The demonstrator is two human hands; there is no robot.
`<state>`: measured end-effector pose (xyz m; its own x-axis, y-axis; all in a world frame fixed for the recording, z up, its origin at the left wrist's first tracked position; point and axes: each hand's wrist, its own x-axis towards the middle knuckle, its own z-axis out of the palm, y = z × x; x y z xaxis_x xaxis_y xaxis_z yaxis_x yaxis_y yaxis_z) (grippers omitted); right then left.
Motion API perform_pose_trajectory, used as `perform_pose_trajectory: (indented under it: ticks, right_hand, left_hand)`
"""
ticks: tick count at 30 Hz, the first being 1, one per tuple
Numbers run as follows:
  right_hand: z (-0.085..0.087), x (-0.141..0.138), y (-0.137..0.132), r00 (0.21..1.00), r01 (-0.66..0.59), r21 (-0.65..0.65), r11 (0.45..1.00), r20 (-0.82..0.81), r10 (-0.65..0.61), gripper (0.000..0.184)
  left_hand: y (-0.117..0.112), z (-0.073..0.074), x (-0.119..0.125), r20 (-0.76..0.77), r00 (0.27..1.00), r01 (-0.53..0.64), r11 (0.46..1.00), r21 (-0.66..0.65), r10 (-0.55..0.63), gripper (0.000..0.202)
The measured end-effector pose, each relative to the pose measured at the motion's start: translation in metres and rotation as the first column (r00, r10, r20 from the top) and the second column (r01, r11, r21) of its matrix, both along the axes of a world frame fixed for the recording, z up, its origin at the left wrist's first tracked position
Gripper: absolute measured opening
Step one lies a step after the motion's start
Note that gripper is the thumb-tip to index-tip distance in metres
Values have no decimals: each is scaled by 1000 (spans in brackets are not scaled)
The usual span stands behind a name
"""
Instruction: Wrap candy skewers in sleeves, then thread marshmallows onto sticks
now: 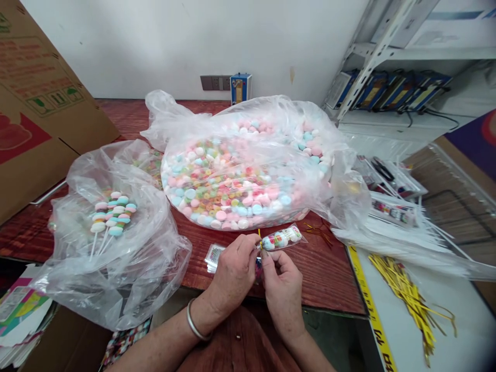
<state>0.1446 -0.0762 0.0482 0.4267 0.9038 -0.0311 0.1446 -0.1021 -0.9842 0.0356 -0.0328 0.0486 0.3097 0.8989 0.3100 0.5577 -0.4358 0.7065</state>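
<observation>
At the table's front edge, my left hand (234, 266) pinches the gathered neck of a small clear bag with a marshmallow skewer (281, 238) inside. A gold twist tie (260, 235) loops round that neck, one end sticking up. Close beside it, the thumb and fingers of my right hand (283, 284) are closed on the tie at the neck. The bag points away to the right, with pastel sweets and a printed label showing through. Partly under my left hand lies a stack of small printed clear bags (213, 256). My fingers hide the stick end.
A large plastic bag of marshmallows and gummy rings (232, 191) fills the table's middle. Left, several finished skewers (115, 213) rest on another plastic bag (151, 258) near a cardboard box (50, 88). Right are white sticks (399, 232), loose gold ties (411, 299) and a metal shelf (445, 54).
</observation>
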Motion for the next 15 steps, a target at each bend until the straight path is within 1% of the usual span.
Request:
perform_pose_trajectory:
  ticks: [2, 3, 4, 5, 6, 7, 8, 9, 10, 11, 12, 13, 14, 15]
  right_hand:
    - [-1, 0, 0, 1000, 10, 3, 1000, 3, -10, 30]
    - [-1, 0, 0, 1000, 13, 5, 1000, 6, -13, 30]
    - [-2, 0, 0, 1000, 15, 7, 1000, 10, -15, 30]
    - [-3, 0, 1, 1000, 15, 10, 1000, 18, -16, 30]
    - [-3, 1, 1, 999, 16, 15, 1000, 31, -17, 30]
    - [-4, 1, 1, 998, 19, 24, 1000, 52, -20, 30]
    - [-5, 2, 2, 997, 18, 34, 999, 77, -21, 29]
    - [-5, 3, 3, 994, 15, 41, 999, 104, -19, 29]
    - [-6, 4, 3, 991, 19, 48, 999, 130, -25, 27]
    - [-6, 6, 4, 986, 33, 56, 998, 160, -41, 24]
    - [-6, 8, 5, 979, 54, 68, 996, 195, -67, 20]
    - [-6, 11, 6, 970, 68, 81, 994, 228, -85, 19]
    - [-6, 13, 7, 965, 60, 91, 994, 251, -81, 22]
    - [-6, 15, 7, 965, 27, 87, 996, 256, -49, 22]
  left_hand:
    - [0, 1, 0, 21, 999, 29, 1000, 9, -29, 23]
    - [0, 2, 1, 51, 998, 28, 1000, -11, -27, 23]
    - [1, 3, 2, 103, 995, 16, 998, -58, -10, 21]
    - [2, 3, 4, 176, 984, 6, 990, -140, 19, 18]
    - [3, 4, 5, 268, 962, 11, 966, -258, 61, 15]
    - [4, 4, 8, 372, 921, 41, 918, -393, 118, 10]
    - [5, 3, 10, 473, 860, 99, 846, -523, 191, 7]
    - [6, 3, 13, 556, 787, 180, 761, -623, 269, 9]
    - [6, 2, 15, 615, 711, 266, 680, -684, 341, 15]
    - [6, 1, 17, 652, 645, 337, 617, -711, 398, 21]
    - [6, 1, 19, 673, 596, 386, 579, -718, 438, 27]
    - [5, 1, 20, 685, 566, 416, 559, -718, 459, 31]
    - [5, 1, 21, 693, 549, 434, 550, -714, 467, 33]
    - [5, 0, 21, 700, 541, 441, 552, -708, 465, 33]
